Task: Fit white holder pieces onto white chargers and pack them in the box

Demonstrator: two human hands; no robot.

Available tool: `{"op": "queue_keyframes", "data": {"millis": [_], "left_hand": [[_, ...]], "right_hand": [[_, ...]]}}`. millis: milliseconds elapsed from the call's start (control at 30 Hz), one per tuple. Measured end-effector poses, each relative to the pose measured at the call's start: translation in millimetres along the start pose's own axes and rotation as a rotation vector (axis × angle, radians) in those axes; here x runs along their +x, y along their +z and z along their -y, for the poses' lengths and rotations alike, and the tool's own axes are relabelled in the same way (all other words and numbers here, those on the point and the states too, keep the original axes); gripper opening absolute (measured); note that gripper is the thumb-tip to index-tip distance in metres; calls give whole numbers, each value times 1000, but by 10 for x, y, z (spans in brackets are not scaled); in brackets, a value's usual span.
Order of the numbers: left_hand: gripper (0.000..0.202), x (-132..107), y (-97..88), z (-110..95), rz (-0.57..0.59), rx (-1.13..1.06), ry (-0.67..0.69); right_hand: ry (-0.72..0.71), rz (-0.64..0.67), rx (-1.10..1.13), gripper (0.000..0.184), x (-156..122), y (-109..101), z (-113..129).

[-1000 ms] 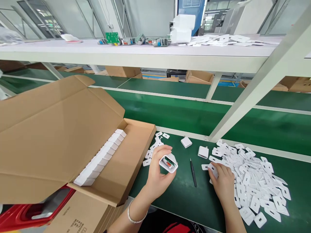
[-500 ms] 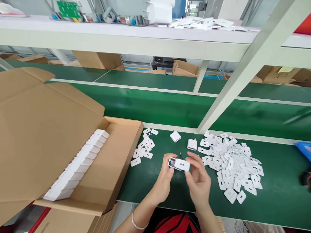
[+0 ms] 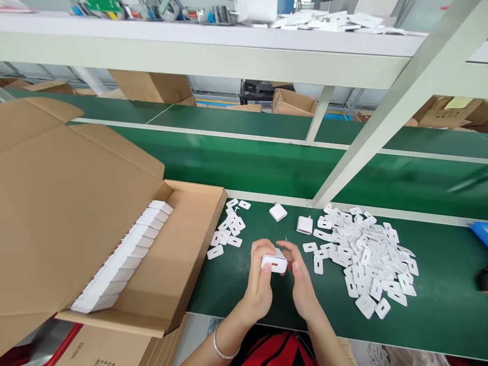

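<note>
My left hand (image 3: 260,284) is closed around a white plug-in charger (image 3: 280,268), thumb on its near end. That end faces me and shows a slot with red-orange inside. My right hand (image 3: 303,284) has its fingers curled against the charger's far right side; some fingertips are hidden behind it. Beyond my hands lie one white charger (image 3: 278,212) and another charger (image 3: 304,225), whose near end looks hollow. A large heap of small white slotted end plates (image 3: 366,254) spreads to the right. A smaller group of end plates (image 3: 231,223) lies to the left.
An open cardboard box (image 3: 198,239) stands at the left, with a row of white pieces (image 3: 125,254) along its inside. A slanted pale post (image 3: 366,127) rises behind the heap. Overhead runs a shelf (image 3: 190,56) holding parts. A blue tray (image 3: 481,231) edges in at right.
The charger has turned so its slotted end faces me; its open inside no longer shows. My right hand has shifted from the plate to the charger's far side. The view has tilted slightly down.
</note>
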State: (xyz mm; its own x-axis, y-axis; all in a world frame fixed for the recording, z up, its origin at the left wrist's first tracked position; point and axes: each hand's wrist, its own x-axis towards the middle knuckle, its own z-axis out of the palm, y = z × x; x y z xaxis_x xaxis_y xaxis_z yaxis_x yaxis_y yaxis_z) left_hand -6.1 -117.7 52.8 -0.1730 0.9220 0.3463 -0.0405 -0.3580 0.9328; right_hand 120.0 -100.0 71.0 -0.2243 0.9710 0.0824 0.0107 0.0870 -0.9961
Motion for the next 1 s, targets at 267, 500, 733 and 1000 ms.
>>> {"op": "queue_keyframes", "data": {"millis": [267, 500, 733, 1000], "left_hand": [[41, -72, -59, 20, 36, 195, -20], [52, 130, -233, -57, 270, 238, -9], [38, 104, -172, -20, 186, 262, 5], [35, 78, -118, 17, 116, 275, 85]], "right_hand": [[-4, -19, 49, 38, 46, 61, -2], [-118, -46, -129, 32, 23, -60, -58], [-75, -92, -65, 34, 26, 46, -13], [-48, -120, 73, 36, 46, 111, -67]]}}
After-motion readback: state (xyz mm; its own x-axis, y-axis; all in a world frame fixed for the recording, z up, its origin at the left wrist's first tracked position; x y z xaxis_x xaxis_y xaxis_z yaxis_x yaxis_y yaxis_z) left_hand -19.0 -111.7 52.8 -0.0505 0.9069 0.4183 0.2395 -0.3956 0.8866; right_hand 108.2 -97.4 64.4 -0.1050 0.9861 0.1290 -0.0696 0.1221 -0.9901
